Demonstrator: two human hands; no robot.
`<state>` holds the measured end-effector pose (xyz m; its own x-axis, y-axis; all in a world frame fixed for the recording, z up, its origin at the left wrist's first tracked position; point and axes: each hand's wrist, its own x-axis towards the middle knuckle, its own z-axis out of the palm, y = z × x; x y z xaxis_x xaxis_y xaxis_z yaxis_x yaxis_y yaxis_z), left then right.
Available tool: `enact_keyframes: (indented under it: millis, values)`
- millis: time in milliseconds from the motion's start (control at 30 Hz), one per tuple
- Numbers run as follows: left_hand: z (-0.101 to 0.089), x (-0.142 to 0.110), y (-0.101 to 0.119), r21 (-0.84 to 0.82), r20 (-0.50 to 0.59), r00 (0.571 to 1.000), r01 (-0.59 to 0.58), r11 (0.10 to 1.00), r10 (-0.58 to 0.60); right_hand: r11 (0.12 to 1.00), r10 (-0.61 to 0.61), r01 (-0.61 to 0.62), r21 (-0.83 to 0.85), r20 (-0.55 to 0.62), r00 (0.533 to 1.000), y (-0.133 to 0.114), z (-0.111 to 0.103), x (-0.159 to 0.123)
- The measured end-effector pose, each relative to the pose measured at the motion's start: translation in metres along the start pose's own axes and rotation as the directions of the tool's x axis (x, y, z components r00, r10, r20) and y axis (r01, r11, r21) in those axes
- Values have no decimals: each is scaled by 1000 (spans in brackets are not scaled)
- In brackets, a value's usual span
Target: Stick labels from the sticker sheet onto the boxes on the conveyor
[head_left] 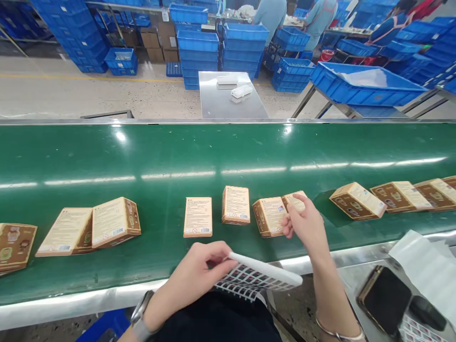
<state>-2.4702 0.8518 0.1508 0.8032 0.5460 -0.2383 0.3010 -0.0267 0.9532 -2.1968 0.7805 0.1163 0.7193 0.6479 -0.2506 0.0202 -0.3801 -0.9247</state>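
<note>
My left hand (204,268) is closed on the edge of a bent white sticker sheet (260,273), printed in a grid with dark reddish marks, just in front of the belt. Over a small brown and cream carton (296,203) is my right hand (304,221), fingers curled and thumb close to the index fingertip. Whatever the fingertips may hold is too small to make out. Touching that carton on its left, another carton (271,217) has a small bluish sticker (281,208) at its upper edge. Further left lie an upright-facing carton (236,204) and a flat-looking carton (198,217).
Several more cartons (116,222) lie along the green conveyor belt (160,152), left and right. A phone (384,299), a black mouse-like object (427,312) and white sheets (423,266) rest at lower right. Beyond are a metal table (231,107), blue crates (197,45) and co-workers.
</note>
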Motion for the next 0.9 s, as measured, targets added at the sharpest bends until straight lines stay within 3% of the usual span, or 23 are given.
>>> enact_keyframes:
  millis: [33, 100, 167, 200, 233, 300, 333, 400, 433, 500, 567, 667, 800, 900]
  values:
    - [-6, -7, 1, -57, -63, 997, 36, 998, -39, 998, -56, 56, -14, 27, 998, -7, -1, -7]
    - [-17, -19, 1, -151, -198, 976, 59, 987, -88, 981, -191, 196, 3, 243, 951, -21, -2, -25]
    - [-26, -29, 0, -179, -302, 947, 55, 982, -108, 957, -259, 290, 28, 533, 805, -34, -1, -44]
    - [-30, -33, 0, -170, -322, 940, 61, 983, -114, 948, -262, 316, 24, 622, 738, -39, 1, -52]
    - [-33, -37, 0, -145, -329, 937, 73, 987, -118, 943, -256, 331, 12, 662, 705, -41, 3, -59]
    - [-36, -40, 4, 3, -394, 917, 77, 997, -70, 943, -245, 333, -14, 647, 722, -42, 11, -68]
    - [-36, -41, 9, 144, -459, 888, 65, 987, 8, 944, -242, 328, -20, 632, 737, -41, 15, -71]
    - [-32, -38, 22, 494, -521, 808, 22, 869, 276, 951, -229, 308, -14, 636, 737, -39, 23, -76]
    - [-27, -34, 30, 641, -462, 787, -22, 767, 409, 957, -217, 289, -4, 651, 728, -38, 25, -78]
    - [-16, -25, 45, 760, -238, 824, -172, 626, 515, 971, -200, 234, 41, 673, 712, -39, 27, -81]
    - [-3, -14, 56, 691, -108, 888, -256, 676, 447, 978, -194, 191, 82, 689, 698, -43, 22, -83]
    - [11, 2, 60, 572, -86, 949, -201, 795, 302, 966, -222, 249, 67, 703, 676, -49, 3, -77]
    - [22, 24, 57, 583, -22, 968, -192, 790, 251, 893, -341, 450, 2, 656, 674, -48, -27, -63]
    - [28, 39, 57, 640, 7, 966, -203, 741, 258, 774, -500, 630, -68, 545, 673, -45, -41, -55]
